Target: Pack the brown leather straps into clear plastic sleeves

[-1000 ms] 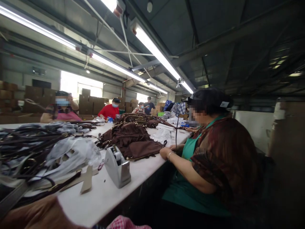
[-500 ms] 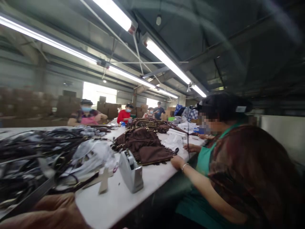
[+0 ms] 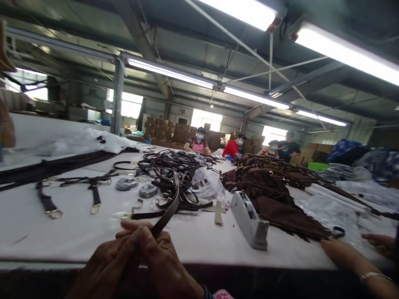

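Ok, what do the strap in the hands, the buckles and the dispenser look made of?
The strap looks like dark brown leather or faux leather, smooth with a soft sheen; the look can't settle which. The buckles seem gold-toned metal, from their bright shine. The dispenser looks like matte grey plastic.

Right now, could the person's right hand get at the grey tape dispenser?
Probably yes. The right hand must first release the dark leather belt, but the grey tape dispenser stands just ahead and to its right, across white tabletop with no belts lying between.
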The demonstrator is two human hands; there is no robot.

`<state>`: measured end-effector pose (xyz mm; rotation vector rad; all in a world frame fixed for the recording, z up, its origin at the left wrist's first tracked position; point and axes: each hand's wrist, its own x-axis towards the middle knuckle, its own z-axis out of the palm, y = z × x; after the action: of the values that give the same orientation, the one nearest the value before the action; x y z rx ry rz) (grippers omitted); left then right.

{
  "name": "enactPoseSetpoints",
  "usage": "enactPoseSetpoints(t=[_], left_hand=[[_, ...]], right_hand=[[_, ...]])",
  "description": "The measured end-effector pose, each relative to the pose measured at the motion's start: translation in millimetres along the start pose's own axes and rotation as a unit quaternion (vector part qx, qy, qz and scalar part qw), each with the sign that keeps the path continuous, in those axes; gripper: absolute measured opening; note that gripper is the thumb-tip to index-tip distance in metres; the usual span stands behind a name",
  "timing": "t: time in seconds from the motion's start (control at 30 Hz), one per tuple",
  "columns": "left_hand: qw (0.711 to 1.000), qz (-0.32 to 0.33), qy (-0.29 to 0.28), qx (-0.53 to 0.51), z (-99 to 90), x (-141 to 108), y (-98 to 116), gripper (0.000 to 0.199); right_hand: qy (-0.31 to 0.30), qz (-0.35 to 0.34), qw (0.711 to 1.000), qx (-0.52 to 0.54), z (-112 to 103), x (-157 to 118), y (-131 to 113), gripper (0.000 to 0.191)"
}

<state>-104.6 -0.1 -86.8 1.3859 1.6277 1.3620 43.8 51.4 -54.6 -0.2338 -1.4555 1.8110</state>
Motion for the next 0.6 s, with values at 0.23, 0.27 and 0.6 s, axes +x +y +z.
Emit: enactPoseSetpoints(t=[0.23,0.27,0.6], left_hand=[[0.993,-0.107,0.051,-0.007,3.1,-22,-6,0.084],[0.992,-0.117,0.048,-0.006,1.4,-22,-6,0.086],[0.995,-0.059,0.078,-0.018,4.5,-31,-5,0.077]], right_hand=[[0.153,-0.003,0.973,0.170,-36,35,-8,0.046],[0.151,-0.003,0.980,0.133,-31,31,-6,0.042],[0.142,0.017,0.969,0.201,-31,40,1,0.053]])
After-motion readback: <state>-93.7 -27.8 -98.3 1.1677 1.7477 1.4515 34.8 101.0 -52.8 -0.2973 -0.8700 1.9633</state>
